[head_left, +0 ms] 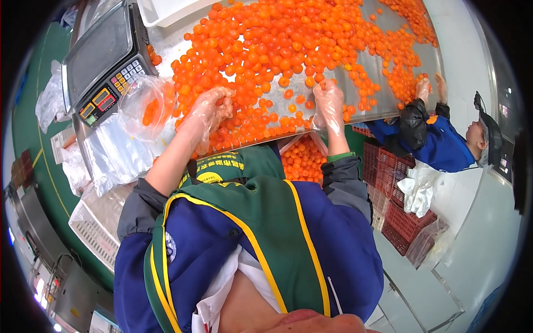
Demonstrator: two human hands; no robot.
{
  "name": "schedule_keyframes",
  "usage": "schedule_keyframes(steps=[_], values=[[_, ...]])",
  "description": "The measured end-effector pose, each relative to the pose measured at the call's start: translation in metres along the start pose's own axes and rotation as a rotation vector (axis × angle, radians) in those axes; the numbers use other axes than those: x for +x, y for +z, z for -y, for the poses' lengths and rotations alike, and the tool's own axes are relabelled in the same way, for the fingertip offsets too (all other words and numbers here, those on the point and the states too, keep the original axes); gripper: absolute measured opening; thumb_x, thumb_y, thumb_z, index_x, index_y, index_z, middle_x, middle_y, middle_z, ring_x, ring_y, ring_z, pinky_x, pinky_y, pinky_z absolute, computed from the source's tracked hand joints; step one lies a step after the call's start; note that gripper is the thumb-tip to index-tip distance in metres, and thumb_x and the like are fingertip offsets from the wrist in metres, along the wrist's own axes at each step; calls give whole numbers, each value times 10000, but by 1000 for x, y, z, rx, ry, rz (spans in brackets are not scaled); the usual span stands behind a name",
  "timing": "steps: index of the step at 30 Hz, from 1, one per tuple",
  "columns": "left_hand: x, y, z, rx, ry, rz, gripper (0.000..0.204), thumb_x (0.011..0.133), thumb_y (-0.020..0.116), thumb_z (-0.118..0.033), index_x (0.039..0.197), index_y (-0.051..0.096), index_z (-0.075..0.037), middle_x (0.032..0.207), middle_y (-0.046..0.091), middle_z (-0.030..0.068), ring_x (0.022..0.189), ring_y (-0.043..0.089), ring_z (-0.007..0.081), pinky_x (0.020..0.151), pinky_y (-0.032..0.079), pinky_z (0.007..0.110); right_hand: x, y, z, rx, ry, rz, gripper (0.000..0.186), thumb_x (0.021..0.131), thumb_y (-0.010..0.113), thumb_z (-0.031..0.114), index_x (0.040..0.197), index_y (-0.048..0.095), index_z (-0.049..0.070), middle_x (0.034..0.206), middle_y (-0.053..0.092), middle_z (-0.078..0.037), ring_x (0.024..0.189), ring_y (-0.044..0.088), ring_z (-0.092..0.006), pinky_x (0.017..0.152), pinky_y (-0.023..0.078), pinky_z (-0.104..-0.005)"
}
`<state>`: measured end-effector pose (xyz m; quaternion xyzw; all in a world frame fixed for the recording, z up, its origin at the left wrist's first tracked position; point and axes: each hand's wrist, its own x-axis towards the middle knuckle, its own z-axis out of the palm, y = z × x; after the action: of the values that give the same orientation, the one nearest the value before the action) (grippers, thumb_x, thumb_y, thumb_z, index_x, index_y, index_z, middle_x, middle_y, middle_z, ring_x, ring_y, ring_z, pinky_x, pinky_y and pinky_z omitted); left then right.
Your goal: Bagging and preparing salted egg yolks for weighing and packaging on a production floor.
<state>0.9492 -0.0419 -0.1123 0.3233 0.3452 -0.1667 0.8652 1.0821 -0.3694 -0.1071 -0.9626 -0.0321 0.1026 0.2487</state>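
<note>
- As the head view shows, both hands are at the near edge of a grey sheet-metal table [388,21], over a broad loose spread of small round orange fruit [283,39]
- Left hand in a clear thin plastic glove [214,111]: fingers curled inward, low over the near-left part of the fruit; cannot tell whether anything is held
- Right hand in a matching clear glove [328,104]: fingers bent together, just beside a thinner patch of fruit and bare metal; contents of the grip not readable, hidden by the fingers
- Fruit location: mostly across the middle and far side of the table, trailing off to the right; second heap of the same fruit [304,161] below the near edge, between the forearms
- Left of the left hand: rounded clear plastic bag [139,91] with a few fruit showing, flat pile of clear plastic film [114,152] nearer the body, dark-topped digital scale with keypad [100,50] beyond
- Far left on table: part of a white shallow plastic tray [172,12]
- Right end: co-worker in blue [438,141], gloved hand [423,89] at the fruit there
- Floor level: red-brown plastic crates [402,222] right, white slotted plastic crate [94,230] left
</note>
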Motion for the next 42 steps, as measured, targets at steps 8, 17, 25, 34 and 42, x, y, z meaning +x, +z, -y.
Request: schedule_keyframes(steps=[8,17,25,34,42], values=[[2,-3,5,-49,-128,96,217,1026,579,-195,1115,623,-1,906,623,90,756,631,175,649,569,291,12,32,26,243,-23,53,186,845,651,165,949,650,11,848,682,-234,793,679,-378,708,520,-463],[-28,35,-3,-295,-122,89,456,1030,573,-370,1277,579,14,1170,615,181,967,659,289,780,623,334,-59,26,158,688,-516,261,175,894,718,93,1052,690,25,858,672,-9,718,590,-76,655,511,-252],[-95,-20,-66,-17,343,235,246,883,687,-136,1085,645,-1,1082,678,166,695,588,149,449,449,183,8,-35,-16,86,67,-85,202,916,675,203,900,691,2,767,695,-149,710,674,-265,635,513,-404],[-124,-97,-129,988,544,-441,89,882,677,-144,912,669,-60,880,648,37,641,581,69,469,414,224,7,-4,-23,-112,-159,94,252,942,652,247,987,625,0,951,688,-251,920,656,-439,783,509,-496],[-96,-120,-127,1732,809,-687,335,850,708,-253,1136,712,-80,1206,657,186,1049,656,365,930,522,418,25,-4,-11,130,20,-121,205,908,631,207,963,624,10,938,670,-265,863,648,-449,745,508,-481]])
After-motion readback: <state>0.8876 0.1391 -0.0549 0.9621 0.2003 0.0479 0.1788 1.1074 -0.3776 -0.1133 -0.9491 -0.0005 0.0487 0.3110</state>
